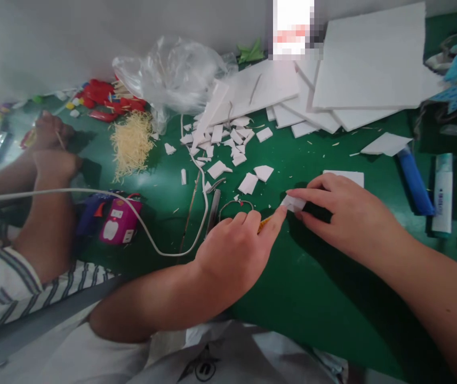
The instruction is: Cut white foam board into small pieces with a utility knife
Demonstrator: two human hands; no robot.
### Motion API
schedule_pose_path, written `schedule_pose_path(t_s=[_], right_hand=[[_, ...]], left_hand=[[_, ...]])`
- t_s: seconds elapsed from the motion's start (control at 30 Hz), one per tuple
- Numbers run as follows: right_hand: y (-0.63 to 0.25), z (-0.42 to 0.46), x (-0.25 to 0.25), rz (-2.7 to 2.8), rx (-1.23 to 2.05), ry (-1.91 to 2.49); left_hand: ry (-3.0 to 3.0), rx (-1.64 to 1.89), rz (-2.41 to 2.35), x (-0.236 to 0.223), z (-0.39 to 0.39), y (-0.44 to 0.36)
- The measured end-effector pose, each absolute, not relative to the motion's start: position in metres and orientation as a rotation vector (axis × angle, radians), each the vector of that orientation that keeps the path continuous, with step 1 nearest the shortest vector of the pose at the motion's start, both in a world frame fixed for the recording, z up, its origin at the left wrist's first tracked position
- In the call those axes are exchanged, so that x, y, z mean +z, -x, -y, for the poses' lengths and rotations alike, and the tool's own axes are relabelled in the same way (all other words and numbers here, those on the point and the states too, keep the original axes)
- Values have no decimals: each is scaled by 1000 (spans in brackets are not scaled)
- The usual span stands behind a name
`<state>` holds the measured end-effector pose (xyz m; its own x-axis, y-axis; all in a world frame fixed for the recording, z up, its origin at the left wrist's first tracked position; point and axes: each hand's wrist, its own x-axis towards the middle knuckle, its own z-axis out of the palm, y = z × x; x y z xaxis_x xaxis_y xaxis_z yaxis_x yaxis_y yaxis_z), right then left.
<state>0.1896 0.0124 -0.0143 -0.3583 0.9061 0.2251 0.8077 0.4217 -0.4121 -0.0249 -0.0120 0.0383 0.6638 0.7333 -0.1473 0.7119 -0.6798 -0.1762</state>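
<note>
My left hand (238,250) is closed around a thin yellow-orange tool (264,223) whose tip sticks out toward a small white foam piece (293,203). My right hand (342,213) pinches that foam piece between thumb and fingers, just above the green table (300,288). The two hands meet at the piece. What the rest of the tool looks like is hidden inside my left fist.
Cut white foam scraps (232,146) and large foam sheets (368,64) lie at the back. A white cable (148,234), a pink device (119,220), a pile of thin sticks (131,141), a clear plastic bag (176,74), a blue cutter (414,181) and a tube (443,193) surround me. Another person's arms (48,176) rest at the left.
</note>
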Motion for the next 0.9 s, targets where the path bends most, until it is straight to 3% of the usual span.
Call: schedule_pose_path(t_s=[0.4, 0.9], right_hand=[[-190, -13, -10, 2302, 318, 1435], [-189, -12, -12, 2242, 339, 1467]], left_hand=[[2757, 182, 1141, 46, 18, 36], [2781, 461, 1244, 51, 16, 32]])
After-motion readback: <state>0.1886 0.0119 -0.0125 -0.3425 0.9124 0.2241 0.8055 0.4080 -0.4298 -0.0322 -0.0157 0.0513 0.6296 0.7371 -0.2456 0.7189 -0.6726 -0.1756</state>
